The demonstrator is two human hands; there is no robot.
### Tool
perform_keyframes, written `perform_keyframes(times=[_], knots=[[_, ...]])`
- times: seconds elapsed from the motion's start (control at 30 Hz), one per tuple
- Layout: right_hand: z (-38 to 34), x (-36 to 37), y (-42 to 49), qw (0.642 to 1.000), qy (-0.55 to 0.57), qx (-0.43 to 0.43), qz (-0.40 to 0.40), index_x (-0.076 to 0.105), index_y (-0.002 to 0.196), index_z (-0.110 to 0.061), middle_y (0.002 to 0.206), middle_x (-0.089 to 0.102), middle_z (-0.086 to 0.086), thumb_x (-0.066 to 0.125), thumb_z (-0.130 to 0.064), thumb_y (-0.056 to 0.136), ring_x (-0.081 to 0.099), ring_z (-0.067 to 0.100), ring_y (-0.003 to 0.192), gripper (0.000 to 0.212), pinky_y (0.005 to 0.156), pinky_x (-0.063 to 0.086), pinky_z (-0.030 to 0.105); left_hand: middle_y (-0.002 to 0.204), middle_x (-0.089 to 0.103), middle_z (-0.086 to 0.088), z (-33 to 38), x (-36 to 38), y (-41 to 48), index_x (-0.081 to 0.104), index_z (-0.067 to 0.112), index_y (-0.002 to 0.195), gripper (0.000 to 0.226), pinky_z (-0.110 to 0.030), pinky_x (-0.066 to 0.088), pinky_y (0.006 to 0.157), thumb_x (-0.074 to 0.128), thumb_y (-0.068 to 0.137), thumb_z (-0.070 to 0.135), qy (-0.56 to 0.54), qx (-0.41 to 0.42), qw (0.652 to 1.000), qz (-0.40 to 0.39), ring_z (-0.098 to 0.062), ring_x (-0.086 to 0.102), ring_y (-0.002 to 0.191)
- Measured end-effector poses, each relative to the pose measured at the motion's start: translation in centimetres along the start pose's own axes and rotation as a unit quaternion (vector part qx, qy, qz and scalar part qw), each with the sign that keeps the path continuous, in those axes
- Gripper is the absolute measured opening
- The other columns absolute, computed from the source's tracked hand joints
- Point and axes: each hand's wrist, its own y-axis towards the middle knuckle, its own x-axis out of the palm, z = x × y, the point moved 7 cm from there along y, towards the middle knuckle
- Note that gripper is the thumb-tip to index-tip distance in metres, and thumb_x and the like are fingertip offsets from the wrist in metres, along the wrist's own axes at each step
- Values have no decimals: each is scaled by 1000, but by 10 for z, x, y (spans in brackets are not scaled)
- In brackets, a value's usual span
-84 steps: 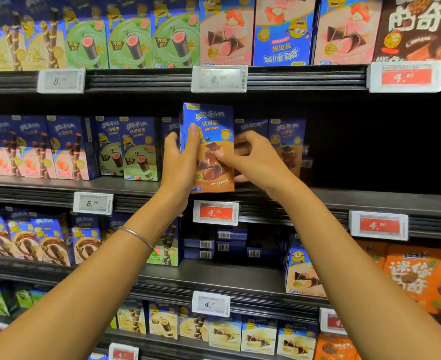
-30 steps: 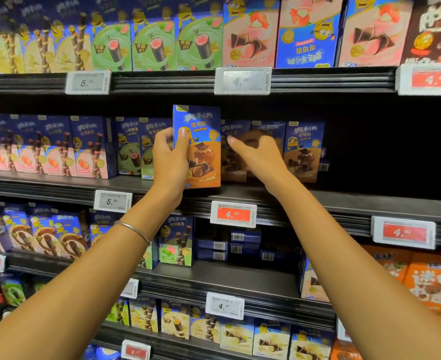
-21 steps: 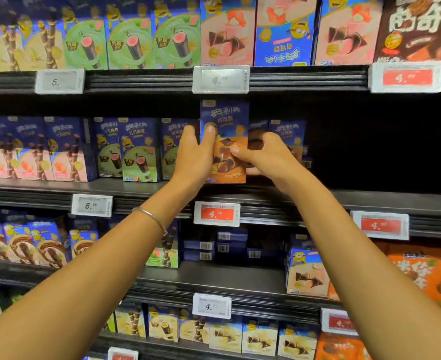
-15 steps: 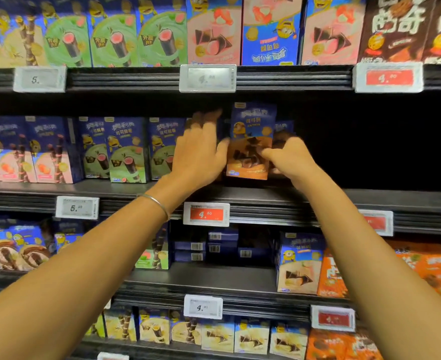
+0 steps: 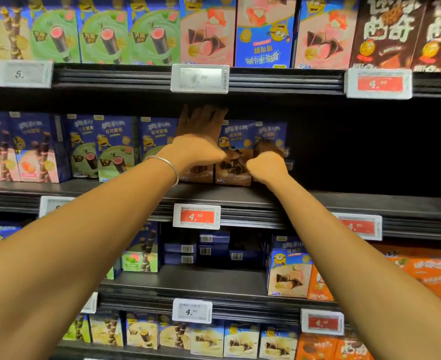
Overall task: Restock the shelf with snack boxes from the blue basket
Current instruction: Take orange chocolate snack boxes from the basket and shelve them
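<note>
The blue-and-brown snack box [image 5: 233, 154] stands upright on the middle shelf [image 5: 240, 196], set back among like boxes. My right hand [image 5: 267, 163] is at its right edge, fingers curled round that side and reaching into the dark behind it. My left hand [image 5: 201, 136] is just left of the box, fingers straight and pointing into the shelf, lying over a neighbouring brown box [image 5: 199, 174]. Another box of the same kind [image 5: 272, 133] stands behind my right hand. The blue basket is out of view.
Green-fronted boxes [image 5: 110, 149] and pink ones [image 5: 19, 152] fill the middle shelf to the left. Right of my hands the shelf is a dark gap [image 5: 370, 152]. Price tags [image 5: 196, 216] line the shelf edges. More boxes stand above and below.
The box has gone from in front of the shelf edge back into the row. My left hand let go of it and now lies flat beside it; my right hand stayed on its right edge.
</note>
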Motion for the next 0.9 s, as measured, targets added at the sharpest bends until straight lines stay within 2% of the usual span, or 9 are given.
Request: perform_keyframes(times=[0.1,0.2,0.3,0.4,0.47,0.6,0.77,0.87,0.9], knots=[[-3,-1,2,1000,5,-9,-4,64,116,-6,106,68,19,58,-14,87,64,37,97,30,87,57,42,163,35,-12,4,-9,8,30,23,161,103,-57,24,127,74,82,73,84,38,994,57,-38,34,150],[9,-3,6,999,35,5,-25,70,110,-3,114,69,19,59,-18,90,65,37,106,27,94,55,40,164,34,-10,7,-11,13,29,24,161,111,-58,22,127,74,76,80,105,45,991,66,-37,32,152],[28,-23,11,995,77,32,48,72,109,-11,116,71,14,65,-23,84,67,34,108,29,95,56,42,162,35,-11,8,-8,14,30,24,160,114,-57,25,126,75,73,83,107,41,992,54,-38,34,150],[45,-43,19,988,49,73,126,56,134,-15,142,54,13,74,-33,80,49,36,133,59,108,45,44,160,38,-12,9,-4,14,33,22,158,112,-56,28,125,79,73,79,102,37,993,40,-39,36,148],[51,-42,25,987,85,95,102,44,145,-14,150,43,14,81,-37,79,42,35,138,79,112,40,44,160,37,-12,9,-1,17,31,23,158,111,-55,30,124,81,73,76,112,41,992,33,-39,36,148],[46,-4,25,979,170,74,-78,51,143,-6,148,52,12,68,-25,95,50,29,133,54,114,39,42,159,37,-12,7,2,19,30,23,158,112,-54,37,120,86,72,70,107,39,993,19,-39,38,146],[42,0,23,972,207,69,-85,57,137,-6,142,57,11,69,-20,94,54,28,128,47,113,40,42,153,38,-15,5,2,25,34,20,153,111,-54,38,117,86,70,72,130,40,990,23,-40,39,142],[42,-4,23,968,232,65,-74,64,116,-16,128,63,7,73,-20,90,59,21,106,28,98,46,35,151,42,-15,6,1,28,40,19,149,106,-54,40,115,85,70,73,142,44,989,23,-40,42,140],[42,-5,23,966,240,66,-72,63,116,-18,123,62,5,75,-22,88,58,19,103,30,95,46,34,150,44,-14,5,1,29,41,19,148,105,-54,40,115,86,69,72,143,45,988,24,-40,43,140]])
